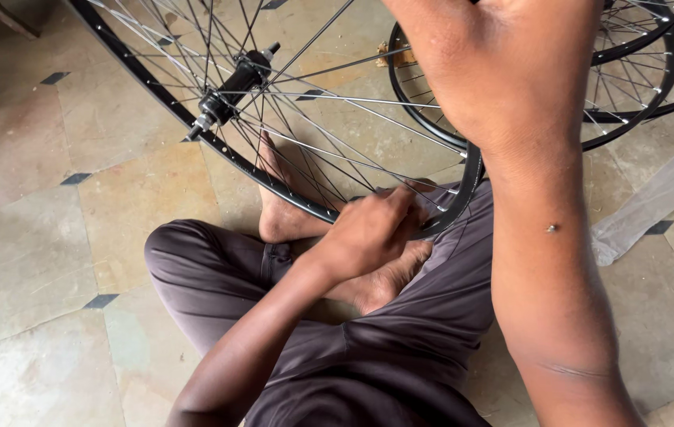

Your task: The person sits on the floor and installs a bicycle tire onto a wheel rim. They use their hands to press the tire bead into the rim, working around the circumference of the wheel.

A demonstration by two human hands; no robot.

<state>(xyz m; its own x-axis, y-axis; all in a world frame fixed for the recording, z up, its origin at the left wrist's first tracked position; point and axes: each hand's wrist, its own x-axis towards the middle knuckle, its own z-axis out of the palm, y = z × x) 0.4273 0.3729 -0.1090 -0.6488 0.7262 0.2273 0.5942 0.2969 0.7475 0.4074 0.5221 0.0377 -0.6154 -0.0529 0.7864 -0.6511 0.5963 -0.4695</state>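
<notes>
Worn stone tiles [28, 261] with little dark diamond insets made up the floor, and the person sat cross-legged on it, bare feet tucked under a black bicycle wheel [274, 186] that stood on its rim over the lap, roughly at the middle of the view. Left hand [372, 229] was down at the rim's lowest stretch, around 6 o'clock on the wheel, fingers curled in tight where the spokes [337, 154] meet the rim; it looked pinched on something small there, but whether that was a spoke nipple or a tool I couldn't tell. Right hand [503, 63] was up at 1 o'clock, close to the camera, resting over the upper rim; its fingers were out of view, so no idea if it was clamped or just steadying.

As for progress: wheel looked fully laced, every spoke I could see ran from hub [234, 83] to rim, no tyre on it. So I'd guess the spoke work at the rim was mid-way, hard to say how many were left.

Hub axle ran from 7 o'clock to 1 o'clock, threaded end poking lower left. More bare wheels [638, 71] leaned behind at 2 o'clock, and a clear plastic bag [649, 205] lay at 3 o'clock
</notes>
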